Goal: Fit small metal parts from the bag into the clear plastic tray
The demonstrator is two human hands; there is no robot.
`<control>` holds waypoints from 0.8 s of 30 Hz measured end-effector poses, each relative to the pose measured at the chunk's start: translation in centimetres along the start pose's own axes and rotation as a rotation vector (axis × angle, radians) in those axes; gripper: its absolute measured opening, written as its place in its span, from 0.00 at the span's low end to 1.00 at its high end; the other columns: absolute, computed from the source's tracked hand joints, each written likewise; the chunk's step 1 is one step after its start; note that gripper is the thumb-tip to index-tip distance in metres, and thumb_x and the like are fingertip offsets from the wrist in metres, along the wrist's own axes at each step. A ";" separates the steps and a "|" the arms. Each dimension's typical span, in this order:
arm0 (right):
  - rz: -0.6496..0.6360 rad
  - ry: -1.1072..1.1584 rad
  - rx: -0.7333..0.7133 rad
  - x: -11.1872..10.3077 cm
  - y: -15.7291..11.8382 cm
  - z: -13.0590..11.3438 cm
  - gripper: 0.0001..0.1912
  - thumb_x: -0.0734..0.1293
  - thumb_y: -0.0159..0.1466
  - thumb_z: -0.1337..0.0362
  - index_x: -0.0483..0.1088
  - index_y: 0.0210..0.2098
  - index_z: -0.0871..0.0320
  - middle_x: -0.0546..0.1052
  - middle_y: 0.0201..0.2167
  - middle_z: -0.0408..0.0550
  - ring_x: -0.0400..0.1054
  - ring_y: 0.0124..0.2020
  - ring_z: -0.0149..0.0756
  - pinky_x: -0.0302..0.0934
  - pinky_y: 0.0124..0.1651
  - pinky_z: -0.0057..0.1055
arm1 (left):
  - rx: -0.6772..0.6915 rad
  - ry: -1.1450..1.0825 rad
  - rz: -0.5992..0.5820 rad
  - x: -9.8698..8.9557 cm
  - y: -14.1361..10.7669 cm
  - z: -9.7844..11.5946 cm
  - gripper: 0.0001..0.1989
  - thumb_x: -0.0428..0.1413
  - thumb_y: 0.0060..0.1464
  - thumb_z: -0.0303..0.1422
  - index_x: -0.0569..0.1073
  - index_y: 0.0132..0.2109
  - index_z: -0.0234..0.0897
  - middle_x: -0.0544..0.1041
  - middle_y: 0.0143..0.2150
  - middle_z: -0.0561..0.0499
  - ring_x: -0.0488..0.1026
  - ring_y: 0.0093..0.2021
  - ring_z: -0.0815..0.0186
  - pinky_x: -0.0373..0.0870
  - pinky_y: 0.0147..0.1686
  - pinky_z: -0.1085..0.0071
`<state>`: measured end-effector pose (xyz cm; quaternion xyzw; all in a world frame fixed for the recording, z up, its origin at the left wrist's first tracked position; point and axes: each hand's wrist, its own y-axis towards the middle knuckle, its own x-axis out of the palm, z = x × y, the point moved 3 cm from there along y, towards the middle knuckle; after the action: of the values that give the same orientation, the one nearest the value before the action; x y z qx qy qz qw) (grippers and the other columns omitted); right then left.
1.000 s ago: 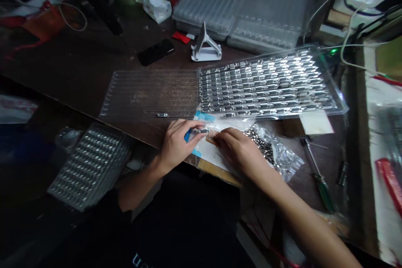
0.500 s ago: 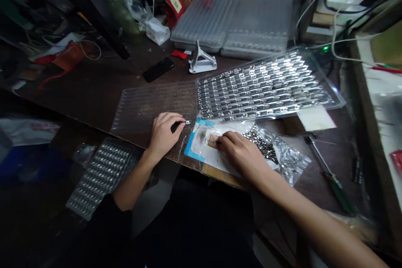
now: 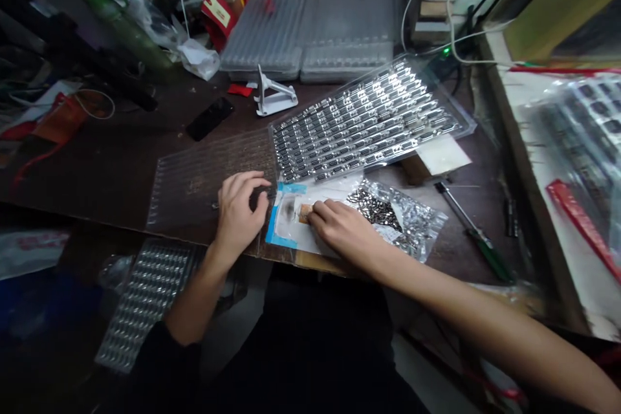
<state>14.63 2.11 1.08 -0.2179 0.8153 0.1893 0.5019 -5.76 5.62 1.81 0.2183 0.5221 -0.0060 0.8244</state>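
Observation:
My left hand [image 3: 241, 215] hovers at the right end of a clear ribbed tray [image 3: 169, 181], thumb and index finger apart, with nothing visible between them. A small metal connector [image 3: 215, 206] lies in the tray, just left of that hand. My right hand [image 3: 337, 228] is closed, its bent fingers gripping the right end of a small copper-brown block [image 3: 305, 213]. Under the block is a white sheet with blue tape [image 3: 272, 226] along its edge. Right of it, an open plastic bag [image 3: 429, 223] spills small metal parts [image 3: 378, 207]; my fingertips partly hide the block.
A clear tray filled with rows of metal connectors [image 3: 349, 132] leans on a box [image 3: 444, 155]. Behind stand stacked clear trays [image 3: 347, 19], a white phone stand [image 3: 275, 97] and a phone [image 3: 209, 119]. A green-handled screwdriver [image 3: 485, 252] lies at right. Another loaded tray [image 3: 145, 301] sits below the table edge.
My left thumb and index finger have come apart, and the connector they pinched no longer shows between them. My right hand stays at the block. The view has swung to the right.

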 end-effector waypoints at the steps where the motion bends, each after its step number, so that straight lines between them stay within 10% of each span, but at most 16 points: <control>1: -0.025 -0.028 -0.014 -0.1 0.0 -0.1 0.12 0.62 0.69 0.73 0.75 0.38 0.52 0.78 0.38 0.47 0.71 0.40 0.40 0.67 0.45 0.34 | 0.033 -0.021 -0.020 0.6 0.7 1.1 0.07 0.55 0.60 0.28 0.76 0.44 0.42 0.78 0.53 0.48 0.70 0.57 0.54 0.63 0.60 0.53; 6: -0.127 -0.067 0.031 -2.5 -1.1 2.0 0.15 0.62 0.69 0.72 0.74 0.50 0.51 0.79 0.44 0.48 0.73 0.39 0.37 0.65 0.38 0.30 | 0.150 -0.092 -0.080 3.7 3.8 5.1 0.06 0.59 0.60 0.31 0.79 0.44 0.43 0.77 0.53 0.48 0.68 0.58 0.54 0.64 0.58 0.53; 12: -0.144 -0.075 0.273 -5.8 -4.5 6.8 0.05 0.71 0.64 0.65 0.79 0.39 0.53 0.81 0.37 0.49 0.75 0.35 0.40 0.63 0.34 0.31 | 0.148 -0.098 -0.074 4.7 5.0 5.9 0.02 0.61 0.59 0.31 0.78 0.37 0.40 0.78 0.49 0.47 0.70 0.55 0.53 0.67 0.56 0.52; 24: -0.217 -0.021 0.269 -4.8 -4.6 7.0 0.05 0.69 0.65 0.66 0.74 0.32 0.54 0.79 0.29 0.48 0.72 0.28 0.39 0.56 0.28 0.33 | 0.026 -0.393 -0.179 2.2 -0.7 5.1 0.07 0.53 0.61 0.28 0.76 0.44 0.38 0.82 0.43 0.50 0.79 0.43 0.64 0.75 0.46 0.68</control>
<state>24.26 2.80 2.05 -0.2335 0.7997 0.0254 0.5525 -0.58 3.65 1.49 0.1763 0.3685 -0.1285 0.9036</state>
